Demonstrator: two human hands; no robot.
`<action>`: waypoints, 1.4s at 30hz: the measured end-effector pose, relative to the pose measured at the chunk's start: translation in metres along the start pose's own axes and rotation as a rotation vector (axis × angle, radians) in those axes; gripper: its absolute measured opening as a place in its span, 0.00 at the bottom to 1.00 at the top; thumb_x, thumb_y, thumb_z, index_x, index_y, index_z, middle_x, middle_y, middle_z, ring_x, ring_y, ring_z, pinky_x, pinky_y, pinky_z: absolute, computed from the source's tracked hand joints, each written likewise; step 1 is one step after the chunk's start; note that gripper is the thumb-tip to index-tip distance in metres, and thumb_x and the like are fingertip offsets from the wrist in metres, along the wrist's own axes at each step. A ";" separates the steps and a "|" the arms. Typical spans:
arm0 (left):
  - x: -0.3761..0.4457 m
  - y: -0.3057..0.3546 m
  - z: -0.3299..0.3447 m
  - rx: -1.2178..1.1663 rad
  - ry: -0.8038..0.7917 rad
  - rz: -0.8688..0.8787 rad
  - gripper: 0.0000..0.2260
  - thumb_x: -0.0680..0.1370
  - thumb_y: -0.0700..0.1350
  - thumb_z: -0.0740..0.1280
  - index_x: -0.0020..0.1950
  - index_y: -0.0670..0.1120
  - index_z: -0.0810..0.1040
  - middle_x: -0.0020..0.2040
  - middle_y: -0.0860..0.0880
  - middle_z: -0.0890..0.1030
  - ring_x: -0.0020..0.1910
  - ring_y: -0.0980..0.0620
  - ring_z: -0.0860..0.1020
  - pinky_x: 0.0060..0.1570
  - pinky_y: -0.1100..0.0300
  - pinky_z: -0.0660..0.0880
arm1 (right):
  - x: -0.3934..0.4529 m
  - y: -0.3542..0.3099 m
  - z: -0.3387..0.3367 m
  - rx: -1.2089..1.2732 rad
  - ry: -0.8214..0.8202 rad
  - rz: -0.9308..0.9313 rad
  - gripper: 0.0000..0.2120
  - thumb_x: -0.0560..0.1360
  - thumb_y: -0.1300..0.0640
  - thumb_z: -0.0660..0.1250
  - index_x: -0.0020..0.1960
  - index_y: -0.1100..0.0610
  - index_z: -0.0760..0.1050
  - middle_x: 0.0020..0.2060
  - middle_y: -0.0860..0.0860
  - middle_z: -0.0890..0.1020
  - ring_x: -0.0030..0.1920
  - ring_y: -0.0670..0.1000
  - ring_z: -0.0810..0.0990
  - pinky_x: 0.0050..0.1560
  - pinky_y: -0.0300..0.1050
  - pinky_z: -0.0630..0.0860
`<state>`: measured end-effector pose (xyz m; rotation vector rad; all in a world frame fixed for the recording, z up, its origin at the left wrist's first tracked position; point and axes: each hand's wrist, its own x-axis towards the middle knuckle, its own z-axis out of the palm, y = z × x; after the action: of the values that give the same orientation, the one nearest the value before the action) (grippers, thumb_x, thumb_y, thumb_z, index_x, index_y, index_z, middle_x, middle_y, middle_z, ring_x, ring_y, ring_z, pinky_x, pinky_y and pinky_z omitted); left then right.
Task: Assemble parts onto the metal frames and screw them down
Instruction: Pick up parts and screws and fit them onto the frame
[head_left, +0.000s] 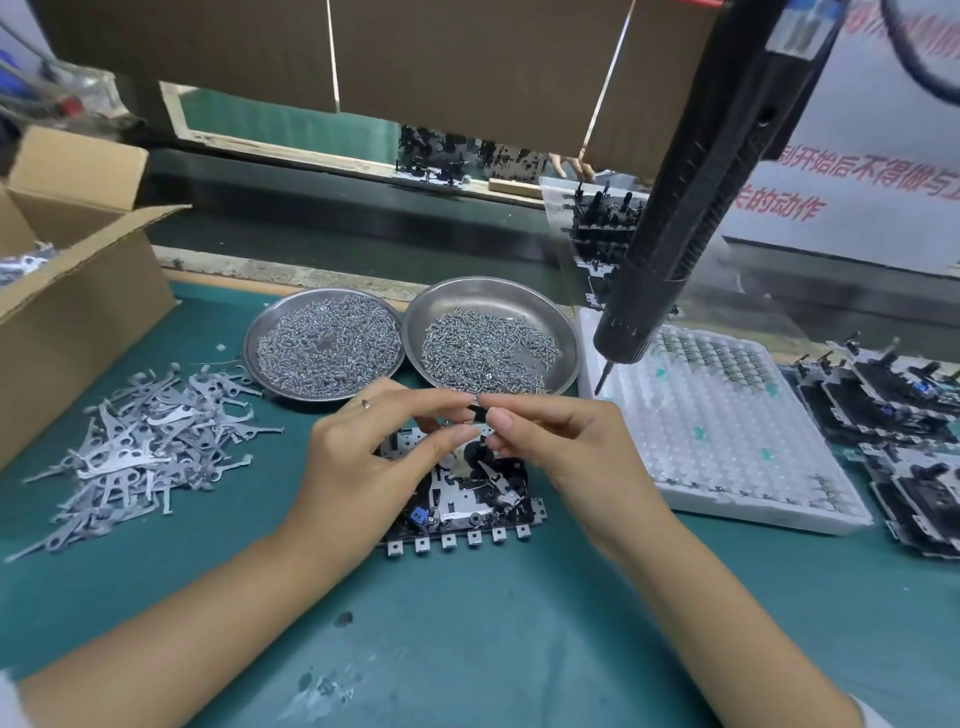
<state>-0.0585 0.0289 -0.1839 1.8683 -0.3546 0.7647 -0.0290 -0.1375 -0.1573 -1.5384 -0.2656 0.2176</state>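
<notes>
Black small part (478, 413), pinched between left hand (363, 462) and right hand (563, 457) fingertips, above metal frame (462, 499) on green mat.
Probably a clip; align squarely before seating; screws (483, 348), hanging screwdriver (670, 249) near.

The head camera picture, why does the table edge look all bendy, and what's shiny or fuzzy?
Head view: the wide lens bows straight lines, like the edge of the green table mat; the two round steel dishes of screws catch soft glare; the black hanging electric screwdriver looks stretched and soft near the top; the red wall lettering is blurred.
</notes>
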 end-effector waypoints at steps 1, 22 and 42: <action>0.000 0.000 0.000 -0.001 -0.001 0.001 0.12 0.69 0.44 0.74 0.51 0.45 0.82 0.43 0.52 0.83 0.43 0.56 0.80 0.49 0.63 0.75 | 0.000 0.001 0.000 0.010 0.006 -0.006 0.08 0.71 0.64 0.71 0.49 0.56 0.83 0.39 0.54 0.85 0.38 0.47 0.82 0.44 0.38 0.79; 0.000 0.001 -0.001 -0.060 -0.007 -0.072 0.12 0.69 0.45 0.74 0.51 0.52 0.81 0.42 0.54 0.83 0.45 0.59 0.81 0.50 0.67 0.74 | 0.001 0.006 0.003 0.085 -0.059 -0.082 0.02 0.71 0.66 0.69 0.42 0.61 0.81 0.32 0.54 0.83 0.32 0.47 0.80 0.38 0.37 0.78; 0.002 0.005 -0.001 -0.330 -0.102 -0.283 0.11 0.65 0.44 0.74 0.46 0.52 0.82 0.40 0.54 0.85 0.41 0.56 0.84 0.43 0.69 0.77 | 0.002 0.002 -0.006 0.017 -0.190 -0.133 0.05 0.66 0.62 0.70 0.41 0.56 0.80 0.33 0.52 0.83 0.33 0.49 0.82 0.39 0.38 0.79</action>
<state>-0.0601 0.0274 -0.1787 1.6025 -0.2551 0.3932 -0.0247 -0.1428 -0.1596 -1.4784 -0.5131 0.2606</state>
